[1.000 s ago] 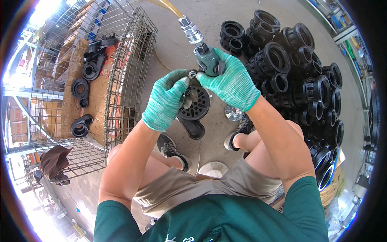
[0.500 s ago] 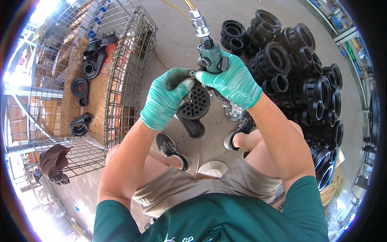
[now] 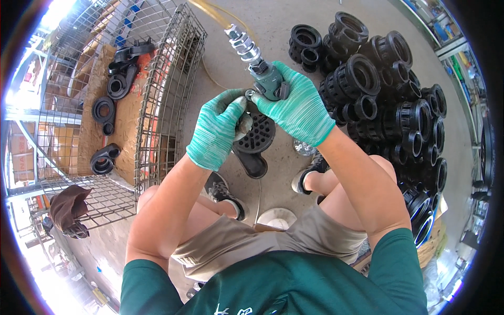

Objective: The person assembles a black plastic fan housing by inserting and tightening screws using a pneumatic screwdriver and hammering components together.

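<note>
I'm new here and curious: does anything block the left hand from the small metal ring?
Nothing visible does: the left hand touches the small metal ring, right beside the right hand, which holds the green tool.

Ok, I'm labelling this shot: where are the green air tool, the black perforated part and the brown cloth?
Green air tool (image 3: 270, 83): head view, on its body.
Black perforated part (image 3: 257, 135): head view, on its holed disc.
Brown cloth (image 3: 69, 206): head view, on its middle.
</note>
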{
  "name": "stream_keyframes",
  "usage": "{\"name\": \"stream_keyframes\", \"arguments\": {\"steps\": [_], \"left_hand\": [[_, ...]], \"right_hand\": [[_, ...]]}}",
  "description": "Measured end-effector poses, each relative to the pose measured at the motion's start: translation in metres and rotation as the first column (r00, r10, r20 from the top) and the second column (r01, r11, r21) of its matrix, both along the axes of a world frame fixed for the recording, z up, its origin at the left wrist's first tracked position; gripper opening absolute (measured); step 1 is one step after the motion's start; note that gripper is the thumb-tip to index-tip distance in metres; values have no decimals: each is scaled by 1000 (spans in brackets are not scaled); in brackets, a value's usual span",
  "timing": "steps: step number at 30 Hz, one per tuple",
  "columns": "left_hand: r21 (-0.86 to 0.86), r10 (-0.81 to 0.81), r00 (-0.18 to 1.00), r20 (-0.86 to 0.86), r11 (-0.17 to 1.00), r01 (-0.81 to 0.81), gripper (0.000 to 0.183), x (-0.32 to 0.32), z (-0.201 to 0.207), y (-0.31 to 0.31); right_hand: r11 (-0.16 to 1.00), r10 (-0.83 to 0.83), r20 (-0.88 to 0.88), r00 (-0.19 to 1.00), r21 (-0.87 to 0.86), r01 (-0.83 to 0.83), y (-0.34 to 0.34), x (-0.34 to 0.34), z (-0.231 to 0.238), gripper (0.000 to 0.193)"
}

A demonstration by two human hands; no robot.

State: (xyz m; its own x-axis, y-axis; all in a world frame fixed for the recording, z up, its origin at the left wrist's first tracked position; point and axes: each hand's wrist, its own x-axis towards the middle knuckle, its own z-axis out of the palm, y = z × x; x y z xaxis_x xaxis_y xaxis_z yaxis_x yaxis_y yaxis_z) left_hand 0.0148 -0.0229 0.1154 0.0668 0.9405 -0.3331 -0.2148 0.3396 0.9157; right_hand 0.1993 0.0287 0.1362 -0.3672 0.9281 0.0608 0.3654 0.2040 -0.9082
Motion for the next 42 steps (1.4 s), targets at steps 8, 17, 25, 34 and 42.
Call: {"name": "stream_keyframes", "arguments": {"steps": [8,17,25,34,42], "left_hand": [[116,-38,931,-363,989,86,22,-7,2,5],[286,-103,873,-476,921,264,22,-21,5,14],[200,-102,883,-459,956,214,22,-32,-2,9],[127,-109,906,-408,976,175,27,-37,3,-3],[122,-112,908,-405,977,175,29,-38,0,-5]], "right_hand": [[1000,26,-111,993,-9,-27,6,0,-7,34],[966,82,-136,987,-232,-113,15,6,-3,29],[940,-199,-557,806,-340,-3,26,13,18,19],[902,-422,-866,269,-429,35,58,24,24,14],[883,-469,-856,216,-457,107,59,13,21,11]]}}
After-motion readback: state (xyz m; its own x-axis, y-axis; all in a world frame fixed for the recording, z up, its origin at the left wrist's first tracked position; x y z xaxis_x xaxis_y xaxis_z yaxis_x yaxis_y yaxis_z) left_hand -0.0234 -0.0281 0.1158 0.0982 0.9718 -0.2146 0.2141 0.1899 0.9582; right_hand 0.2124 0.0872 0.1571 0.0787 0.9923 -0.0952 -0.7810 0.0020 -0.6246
